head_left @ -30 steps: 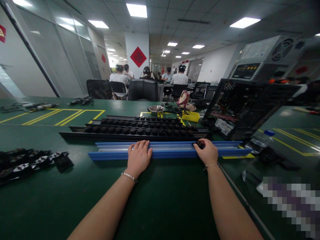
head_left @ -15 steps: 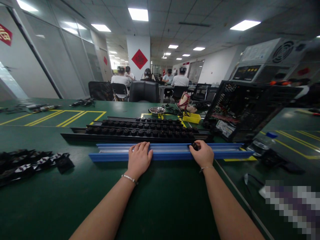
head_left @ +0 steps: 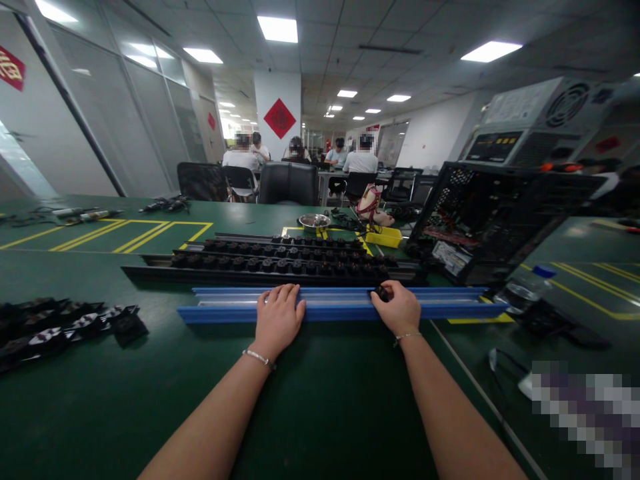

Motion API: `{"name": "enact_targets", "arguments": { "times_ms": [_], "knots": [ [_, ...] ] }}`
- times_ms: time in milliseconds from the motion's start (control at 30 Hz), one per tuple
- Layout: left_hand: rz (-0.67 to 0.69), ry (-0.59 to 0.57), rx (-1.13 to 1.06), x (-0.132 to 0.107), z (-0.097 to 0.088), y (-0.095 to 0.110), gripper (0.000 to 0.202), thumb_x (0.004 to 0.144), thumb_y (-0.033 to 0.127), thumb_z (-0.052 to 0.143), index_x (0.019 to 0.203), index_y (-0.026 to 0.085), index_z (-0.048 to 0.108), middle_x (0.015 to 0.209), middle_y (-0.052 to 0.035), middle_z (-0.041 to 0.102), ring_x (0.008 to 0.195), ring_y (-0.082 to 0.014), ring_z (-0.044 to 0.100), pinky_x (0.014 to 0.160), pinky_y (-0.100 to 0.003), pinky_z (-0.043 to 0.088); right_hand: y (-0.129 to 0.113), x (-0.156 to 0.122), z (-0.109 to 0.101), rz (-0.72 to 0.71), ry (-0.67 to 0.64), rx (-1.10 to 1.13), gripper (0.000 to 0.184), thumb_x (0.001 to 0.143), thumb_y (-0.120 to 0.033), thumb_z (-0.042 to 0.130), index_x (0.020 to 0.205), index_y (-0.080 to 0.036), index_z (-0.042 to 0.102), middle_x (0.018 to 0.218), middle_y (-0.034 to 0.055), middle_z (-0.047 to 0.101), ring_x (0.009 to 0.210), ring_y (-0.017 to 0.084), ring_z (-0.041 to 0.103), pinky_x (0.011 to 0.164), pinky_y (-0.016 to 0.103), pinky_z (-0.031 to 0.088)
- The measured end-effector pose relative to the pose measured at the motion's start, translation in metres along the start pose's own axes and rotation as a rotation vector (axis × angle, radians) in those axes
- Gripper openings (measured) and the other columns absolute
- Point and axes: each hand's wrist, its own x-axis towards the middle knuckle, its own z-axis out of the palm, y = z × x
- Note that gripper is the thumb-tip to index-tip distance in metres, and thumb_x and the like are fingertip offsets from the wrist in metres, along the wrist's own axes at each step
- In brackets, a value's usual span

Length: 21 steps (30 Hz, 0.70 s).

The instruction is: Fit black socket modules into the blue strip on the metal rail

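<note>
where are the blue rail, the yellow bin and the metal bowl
blue rail (head_left: pixel 340 312): head view, middle of its front edge
yellow bin (head_left: pixel 383 235): head view, front wall
metal bowl (head_left: pixel 313 221): head view, near rim

A long blue channel rail (head_left: pixel 340 303) is laid flat and crosswise on the green worktop (head_left: pixel 325 400), open side up. A small black round part (head_left: pixel 383 292) is seated in its groove, right of the middle.
</note>
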Motion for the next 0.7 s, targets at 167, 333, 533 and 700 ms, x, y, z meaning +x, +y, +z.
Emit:
{"name": "enact_targets", "arguments": {
  "times_ms": [167,333,533,700],
  "knots": [
    [0.001,-0.006,-0.003,0.0,-0.001,0.0,0.044,0.091,0.04,0.031,0.124,0.023,0.054,0.125,-0.0076,0.059,0.115,-0.0252,0.049,0.096,-0.045,0.031,-0.009,-0.001,0.001,-0.014,-0.036,0.0,0.023,0.07,-0.041,0.056,0.083,-0.022,0.058,0.072,0.0028,0.063,0.071,0.021,0.058,0.067,0.032,0.041],
    [0.002,0.005,-0.001,0.0,-0.001,0.0,0.043,0.09,0.04,0.033,0.123,0.023,0.055,0.124,-0.0076,0.059,0.114,-0.0253,0.05,0.099,-0.046,0.03,-0.019,-0.003,0.003,-0.042,-0.049,0.0,0.021,0.071,-0.041,0.055,0.082,-0.023,0.058,0.072,0.0029,0.063,0.07,0.02,0.058,0.066,0.031,0.04],
    [0.002,0.002,-0.008,0.002,0.0,-0.001,0.043,0.09,0.04,0.033,0.124,0.024,0.055,0.124,-0.0079,0.059,0.115,-0.0248,0.049,0.1,-0.046,0.028,-0.026,-0.005,0.006,-0.053,-0.071,-0.001,0.021,0.072,-0.041,0.055,0.082,-0.023,0.058,0.073,0.0024,0.063,0.07,0.02,0.058,0.065,0.031,0.039],
    [0.009,0.011,-0.019,0.003,0.002,-0.003,0.043,0.09,0.04,0.032,0.123,0.024,0.055,0.124,-0.007,0.059,0.115,-0.0249,0.049,0.101,-0.047,0.027,-0.029,-0.006,0.007,-0.053,-0.076,0.012,0.021,0.072,-0.041,0.056,0.081,-0.023,0.058,0.073,0.0026,0.064,0.07,0.02,0.059,0.065,0.03,0.039]
  ]
}}
